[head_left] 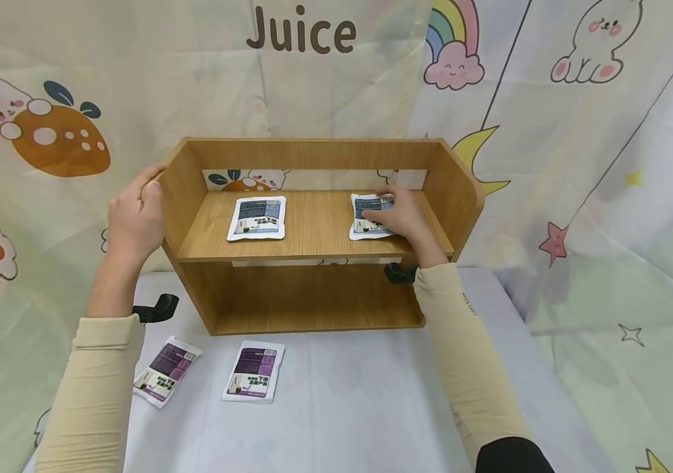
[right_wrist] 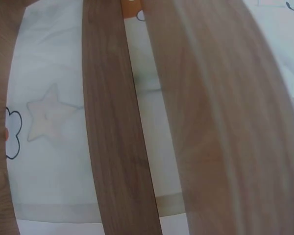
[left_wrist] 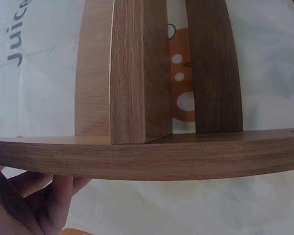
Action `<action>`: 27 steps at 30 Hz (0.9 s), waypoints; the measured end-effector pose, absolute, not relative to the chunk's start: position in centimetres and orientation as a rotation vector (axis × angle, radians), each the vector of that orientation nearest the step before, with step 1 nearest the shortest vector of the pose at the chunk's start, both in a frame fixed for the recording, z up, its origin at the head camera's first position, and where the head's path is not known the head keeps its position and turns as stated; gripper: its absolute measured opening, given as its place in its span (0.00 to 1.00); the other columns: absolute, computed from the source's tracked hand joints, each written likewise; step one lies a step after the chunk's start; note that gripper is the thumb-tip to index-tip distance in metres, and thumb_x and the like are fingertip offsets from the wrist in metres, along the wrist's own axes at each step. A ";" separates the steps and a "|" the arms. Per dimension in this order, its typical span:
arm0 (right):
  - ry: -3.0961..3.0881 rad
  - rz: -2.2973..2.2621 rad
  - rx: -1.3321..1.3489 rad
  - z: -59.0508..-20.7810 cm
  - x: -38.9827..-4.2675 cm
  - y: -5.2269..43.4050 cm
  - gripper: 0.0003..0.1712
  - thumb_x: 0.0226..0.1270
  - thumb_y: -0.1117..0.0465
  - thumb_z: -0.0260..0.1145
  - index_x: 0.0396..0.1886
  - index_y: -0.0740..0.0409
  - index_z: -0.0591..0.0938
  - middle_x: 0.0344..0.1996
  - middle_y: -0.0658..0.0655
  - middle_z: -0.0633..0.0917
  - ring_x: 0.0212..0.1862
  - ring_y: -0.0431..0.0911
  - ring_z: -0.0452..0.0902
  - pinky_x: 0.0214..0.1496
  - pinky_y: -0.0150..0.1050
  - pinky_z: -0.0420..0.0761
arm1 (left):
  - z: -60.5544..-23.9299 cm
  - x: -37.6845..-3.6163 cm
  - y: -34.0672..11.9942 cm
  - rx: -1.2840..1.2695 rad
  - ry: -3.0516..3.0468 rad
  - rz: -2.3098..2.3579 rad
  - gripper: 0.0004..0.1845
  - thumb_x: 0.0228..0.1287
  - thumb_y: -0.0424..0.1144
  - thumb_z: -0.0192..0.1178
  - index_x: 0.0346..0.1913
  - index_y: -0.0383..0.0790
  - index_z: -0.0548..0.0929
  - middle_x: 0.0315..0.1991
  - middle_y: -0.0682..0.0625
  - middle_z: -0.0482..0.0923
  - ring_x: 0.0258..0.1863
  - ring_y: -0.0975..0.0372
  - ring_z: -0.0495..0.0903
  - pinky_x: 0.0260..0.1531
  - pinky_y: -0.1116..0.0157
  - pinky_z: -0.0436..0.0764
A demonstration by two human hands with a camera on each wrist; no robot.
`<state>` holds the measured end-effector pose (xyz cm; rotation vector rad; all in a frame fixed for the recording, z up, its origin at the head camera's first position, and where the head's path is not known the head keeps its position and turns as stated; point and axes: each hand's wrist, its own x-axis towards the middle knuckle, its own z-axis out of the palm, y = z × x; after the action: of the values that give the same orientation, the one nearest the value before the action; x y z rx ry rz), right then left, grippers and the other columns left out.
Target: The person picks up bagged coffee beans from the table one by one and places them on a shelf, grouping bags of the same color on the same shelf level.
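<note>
A two-tier wooden shelf [head_left: 312, 248] stands on a white-covered table. My left hand [head_left: 138, 217] holds the upper edge of its left side panel; in the left wrist view, curled fingers [left_wrist: 61, 200] lie against that panel's outer face. On the upper tier, toward the right, my right hand [head_left: 398, 213] grips a white pouch with a blue label [head_left: 366, 226], partly covering it. A similar blue-labelled pouch [head_left: 257, 218] lies flat on the same tier, left of centre. The right wrist view shows shelf boards [right_wrist: 120, 117], with neither hand nor pouch visible.
Two white pouches with purple labels lie on the table in front of the shelf: a slanted one [head_left: 167, 372] near the left forearm and a straighter one [head_left: 253, 372] beside it. A printed cloth [head_left: 336, 85] hangs behind the shelf.
</note>
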<state>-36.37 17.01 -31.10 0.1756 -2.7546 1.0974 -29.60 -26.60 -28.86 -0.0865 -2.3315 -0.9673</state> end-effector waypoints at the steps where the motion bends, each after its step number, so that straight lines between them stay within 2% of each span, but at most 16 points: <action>1: -2.757 1.087 0.166 -31.1 -36.4 17.1 0.35 0.56 0.48 0.75 0.61 0.57 0.76 0.67 0.61 0.68 0.65 0.55 0.64 0.66 0.51 0.64 | -28.8 -29.6 -26.6 -0.089 -2.332 -0.971 0.27 0.73 0.49 0.31 0.70 0.59 0.69 0.59 0.39 0.75 0.45 0.45 0.75 0.33 0.50 0.73; 3: -2.755 1.074 0.150 -31.0 -36.2 17.1 0.35 0.55 0.48 0.75 0.60 0.58 0.77 0.66 0.61 0.69 0.62 0.55 0.65 0.64 0.51 0.65 | -28.8 -29.7 -26.5 -0.086 -2.337 -0.985 0.27 0.73 0.49 0.31 0.71 0.59 0.69 0.60 0.39 0.74 0.49 0.44 0.75 0.38 0.46 0.76; 5: -2.756 1.061 0.136 -31.0 -36.1 17.2 0.35 0.55 0.47 0.75 0.59 0.58 0.77 0.66 0.61 0.70 0.61 0.55 0.66 0.63 0.51 0.66 | -28.9 -29.7 -26.4 -0.088 -2.335 -1.002 0.27 0.73 0.49 0.31 0.71 0.59 0.69 0.61 0.39 0.73 0.52 0.43 0.74 0.44 0.39 0.73; 16: -2.760 1.025 0.106 -31.1 -35.8 16.9 0.36 0.54 0.45 0.75 0.59 0.58 0.78 0.62 0.62 0.73 0.57 0.55 0.69 0.59 0.50 0.69 | -28.9 -29.3 -26.6 -0.069 -2.342 -0.987 0.27 0.73 0.50 0.31 0.70 0.62 0.69 0.59 0.38 0.75 0.49 0.44 0.75 0.39 0.42 0.74; 21: -2.744 0.998 0.096 -30.8 -35.5 16.8 0.36 0.58 0.46 0.72 0.61 0.62 0.76 0.62 0.63 0.72 0.60 0.56 0.67 0.61 0.51 0.68 | -28.9 -29.4 -26.6 -0.088 -2.329 -0.966 0.27 0.73 0.49 0.31 0.71 0.59 0.69 0.58 0.37 0.75 0.46 0.44 0.75 0.36 0.44 0.72; 27: -2.694 0.903 0.125 -28.7 -33.9 17.0 0.31 0.64 0.47 0.67 0.60 0.62 0.77 0.62 0.64 0.72 0.64 0.59 0.63 0.63 0.55 0.65 | -28.9 -29.5 -26.5 -0.091 -2.327 -0.980 0.27 0.73 0.49 0.31 0.71 0.58 0.68 0.60 0.37 0.74 0.51 0.42 0.75 0.43 0.38 0.74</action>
<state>-33.89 16.97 -28.74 0.1249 -2.6944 0.9025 -29.49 -26.49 -28.91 -0.0912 -2.3274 -0.9802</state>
